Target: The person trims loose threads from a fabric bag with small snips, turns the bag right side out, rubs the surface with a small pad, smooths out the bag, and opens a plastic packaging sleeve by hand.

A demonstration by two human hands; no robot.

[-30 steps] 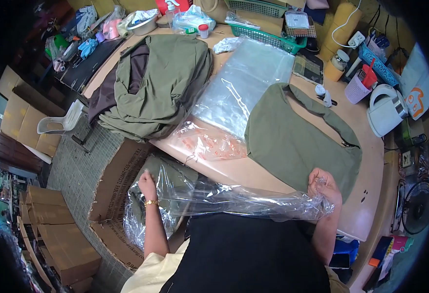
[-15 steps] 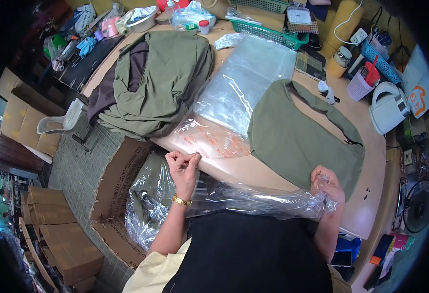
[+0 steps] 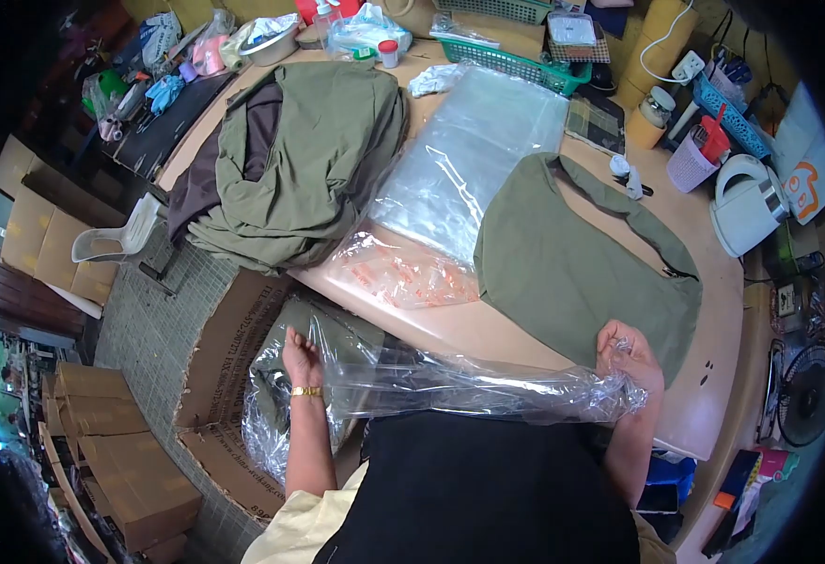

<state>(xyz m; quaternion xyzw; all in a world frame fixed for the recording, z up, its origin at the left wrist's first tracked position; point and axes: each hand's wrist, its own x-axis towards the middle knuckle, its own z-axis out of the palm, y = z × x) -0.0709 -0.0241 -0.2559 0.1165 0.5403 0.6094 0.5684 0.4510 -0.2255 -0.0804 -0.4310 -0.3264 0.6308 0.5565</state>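
My right hand (image 3: 630, 355) is closed round the bunched end of a clear plastic bag (image 3: 469, 387), at the table's front edge. The bag stretches leftward in front of my body. My left hand (image 3: 301, 357) is near its other end, over the open carton, with fingers curled; what they hold, if anything, I cannot make out. Beneath that hand, olive-green pieces in clear plastic (image 3: 276, 399) lie in the carton (image 3: 229, 352). An olive-green shoulder bag (image 3: 572, 258) lies flat on the table, its lower edge beside my right hand.
A pile of olive-green bags (image 3: 309, 160) with dark lining sits at the table's left. Flat clear plastic bags (image 3: 474, 155) lie mid-table. Behind them stands a green basket (image 3: 502, 64); at the right are a white kettle (image 3: 749, 209) and a pink basket (image 3: 690, 164).
My left hand has moved left and down, from the table edge to over the carton. The clear bag's left part has shifted with it. My right hand keeps its grip in place.
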